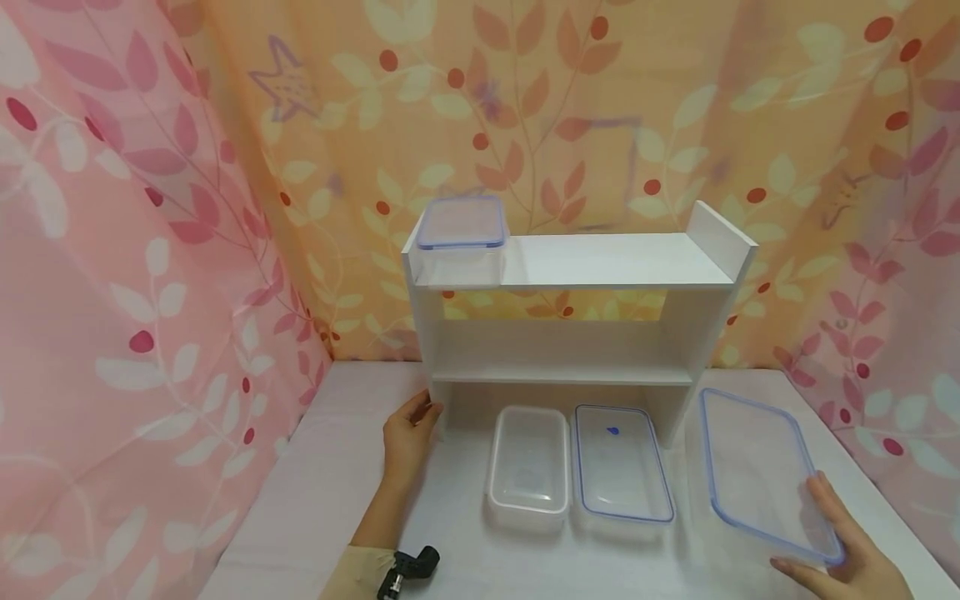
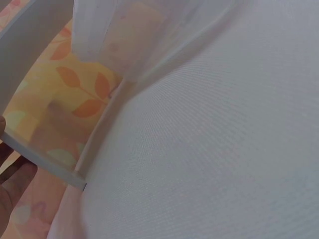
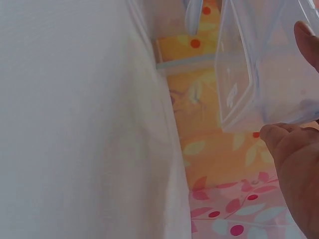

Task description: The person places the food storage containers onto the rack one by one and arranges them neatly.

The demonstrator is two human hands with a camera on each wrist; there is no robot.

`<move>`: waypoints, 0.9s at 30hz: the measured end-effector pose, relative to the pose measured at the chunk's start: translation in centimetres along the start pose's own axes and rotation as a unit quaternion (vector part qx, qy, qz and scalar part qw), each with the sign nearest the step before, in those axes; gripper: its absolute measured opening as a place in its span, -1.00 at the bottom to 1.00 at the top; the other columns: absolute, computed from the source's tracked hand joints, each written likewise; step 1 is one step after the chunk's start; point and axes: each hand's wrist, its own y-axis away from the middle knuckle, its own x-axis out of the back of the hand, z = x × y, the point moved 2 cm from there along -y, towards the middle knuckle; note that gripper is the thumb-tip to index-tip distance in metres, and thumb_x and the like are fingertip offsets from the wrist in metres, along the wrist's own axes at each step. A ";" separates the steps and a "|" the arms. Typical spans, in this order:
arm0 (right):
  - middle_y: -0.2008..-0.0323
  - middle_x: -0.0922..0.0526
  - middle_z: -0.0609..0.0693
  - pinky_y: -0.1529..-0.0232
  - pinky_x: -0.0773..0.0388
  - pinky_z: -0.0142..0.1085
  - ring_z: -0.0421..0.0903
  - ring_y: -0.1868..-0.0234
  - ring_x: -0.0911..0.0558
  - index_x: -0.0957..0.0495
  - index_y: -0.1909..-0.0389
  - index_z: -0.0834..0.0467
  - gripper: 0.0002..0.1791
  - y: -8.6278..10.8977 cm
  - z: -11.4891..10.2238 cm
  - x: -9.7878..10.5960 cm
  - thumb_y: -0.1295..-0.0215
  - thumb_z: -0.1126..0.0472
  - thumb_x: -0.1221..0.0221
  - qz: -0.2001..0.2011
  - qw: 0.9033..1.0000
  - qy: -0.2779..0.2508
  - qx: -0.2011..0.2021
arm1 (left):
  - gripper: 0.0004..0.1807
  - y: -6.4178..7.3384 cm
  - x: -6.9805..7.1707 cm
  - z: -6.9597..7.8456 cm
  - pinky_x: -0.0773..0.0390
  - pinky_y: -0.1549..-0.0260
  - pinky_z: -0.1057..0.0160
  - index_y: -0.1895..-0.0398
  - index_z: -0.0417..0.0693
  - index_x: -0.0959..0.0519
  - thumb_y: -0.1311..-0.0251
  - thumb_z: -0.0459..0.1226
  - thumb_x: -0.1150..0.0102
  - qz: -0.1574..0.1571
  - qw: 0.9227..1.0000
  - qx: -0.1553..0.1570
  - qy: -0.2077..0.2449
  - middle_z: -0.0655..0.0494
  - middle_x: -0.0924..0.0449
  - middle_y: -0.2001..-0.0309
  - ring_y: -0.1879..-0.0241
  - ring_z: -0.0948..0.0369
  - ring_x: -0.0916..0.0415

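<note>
My left hand (image 1: pixel 411 437) holds the lower left side panel of a white two-tier shelf (image 1: pixel 555 350). In the left wrist view the thumb and fingers (image 2: pixel 22 177) lie on opposite faces of that panel (image 2: pixel 45 162). At the right, my right hand (image 1: pixel 855 542) grips the near right end of a large clear food container (image 1: pixel 757 467) with a blue-rimmed lid. The right wrist view shows this container (image 3: pixel 279 74) tilted and apart from the tabletop, thumb on one side and fingers at another.
A clear container with a white-rimmed lid (image 1: pixel 528 458) and one with a blue-rimmed lid (image 1: pixel 622 462) stand side by side before the shelf. A smaller blue-lidded container (image 1: pixel 461 242) sits on the shelf's top left. Floral curtains (image 1: pixel 525 108) surround the white-covered table (image 1: pixel 300 517).
</note>
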 end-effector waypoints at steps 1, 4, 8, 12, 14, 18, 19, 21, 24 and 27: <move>-0.55 0.37 -0.60 0.23 -0.52 -0.65 -0.57 -0.42 0.18 0.25 -0.66 -0.20 0.23 0.0 -0.3 -0.1 -0.24 0.65 -0.20 -0.001 1.000 -0.011 0.010 | -0.58 0.0 0.0 0.0 -0.65 0.12 0.37 -0.20 -0.19 -0.65 -0.32 -0.24 -0.37 0.000 1.000 0.001 -0.001 -0.04 -0.74 -0.04 -0.04 0.08 -0.70; -0.58 0.35 -0.55 0.21 -0.54 -0.65 -0.53 -0.47 0.23 0.20 -0.67 -0.15 0.22 0.0 -1.0 -0.2 -0.20 0.71 -0.18 -0.005 0.998 -0.065 0.023 | -0.59 0.0 0.0 -0.1 -0.65 0.12 0.37 -0.20 -0.18 -0.65 -0.33 -0.23 -0.36 -0.001 1.000 0.001 -0.002 -0.04 -0.74 -0.03 -0.04 0.08 -0.69; -0.59 0.31 -0.53 0.22 -0.54 -0.65 -0.57 -0.43 0.02 0.16 -0.67 -0.13 0.20 0.0 -1.9 -0.2 -0.20 0.69 -0.20 0.002 0.998 -0.051 0.026 | -0.58 0.0 0.0 -0.1 -0.65 0.12 0.38 -0.20 -0.18 -0.65 -0.32 -0.23 -0.37 -0.001 1.000 0.001 -0.001 -0.03 -0.74 -0.04 -0.04 0.08 -0.70; -0.61 0.26 -0.46 0.22 -0.57 -0.61 -0.60 -0.25 -0.21 0.15 -0.67 -0.08 0.20 -0.1 -2.7 -0.2 -0.17 0.72 -0.20 -0.001 0.998 -0.041 0.047 | -0.58 0.1 0.0 -0.1 -0.64 0.13 0.40 -0.20 -0.19 -0.65 -0.32 -0.25 -0.37 0.001 1.000 0.001 -0.002 -0.02 -0.74 -0.04 -0.04 0.08 -0.70; -0.61 0.24 -0.45 0.23 -0.58 -0.60 -0.58 -0.24 -0.23 0.15 -0.67 -0.08 0.20 -0.2 -3.0 -0.2 -0.17 0.71 -0.22 -0.003 0.998 -0.037 0.052 | -0.58 0.1 0.0 -0.1 -0.64 0.13 0.41 -0.20 -0.20 -0.65 -0.31 -0.25 -0.38 0.001 1.000 0.001 0.000 -0.03 -0.75 -0.03 -0.04 0.07 -0.70; -0.61 0.24 -0.44 0.25 -0.57 -0.62 -0.51 -0.38 -0.12 0.14 -0.67 -0.09 0.20 -0.1 -3.5 -0.2 -0.19 0.68 -0.24 0.005 0.999 -0.005 0.051 | -0.57 0.1 -0.1 -0.1 -0.63 0.13 0.41 -0.20 -0.22 -0.64 -0.31 -0.25 -0.38 -0.002 1.000 0.002 0.005 -0.08 -0.74 -0.05 -0.05 0.06 -0.69; -0.61 0.22 -0.44 0.27 -0.58 -0.60 -0.51 -0.34 -0.17 0.14 -0.67 -0.08 0.20 0.0 -3.7 -0.1 -0.18 0.68 -0.25 0.007 0.998 0.003 0.056 | -0.57 0.1 -0.1 -0.1 -0.63 0.13 0.42 -0.21 -0.22 -0.64 -0.31 -0.25 -0.38 -0.003 1.000 0.002 0.006 -0.08 -0.74 -0.04 -0.05 0.06 -0.69; -0.61 0.18 -0.41 0.28 -0.59 -0.59 -0.50 -0.31 -0.20 0.13 -0.67 -0.05 0.21 0.0 -4.1 0.0 -0.15 0.70 -0.25 0.012 0.998 0.007 0.065 | -0.57 0.0 -0.1 -0.1 -0.63 0.13 0.42 -0.21 -0.22 -0.64 -0.32 -0.25 -0.37 -0.003 1.000 0.003 0.006 -0.08 -0.74 -0.05 -0.06 0.06 -0.69; -0.61 0.14 -0.35 0.29 -0.63 -0.55 -0.53 -0.17 -0.29 0.10 -0.66 0.00 0.22 0.2 -4.6 0.1 -0.10 0.77 -0.22 0.008 0.996 -0.029 0.085 | -0.56 0.0 -0.1 0.0 -0.63 0.11 0.42 -0.22 -0.23 -0.63 -0.32 -0.26 -0.37 -0.002 1.000 0.006 0.008 -0.12 -0.72 -0.07 -0.06 0.05 -0.69; -0.63 0.16 -0.30 0.28 -0.65 -0.50 -0.50 -0.21 -0.29 0.10 -0.66 0.05 0.22 0.3 -5.0 0.1 -0.06 0.82 -0.18 -0.002 0.993 -0.073 0.097 | -0.56 0.1 -0.1 0.1 -0.63 0.09 0.40 -0.22 -0.24 -0.63 -0.31 -0.27 -0.37 -0.003 1.000 0.009 0.007 -0.16 -0.71 -0.09 -0.07 0.04 -0.68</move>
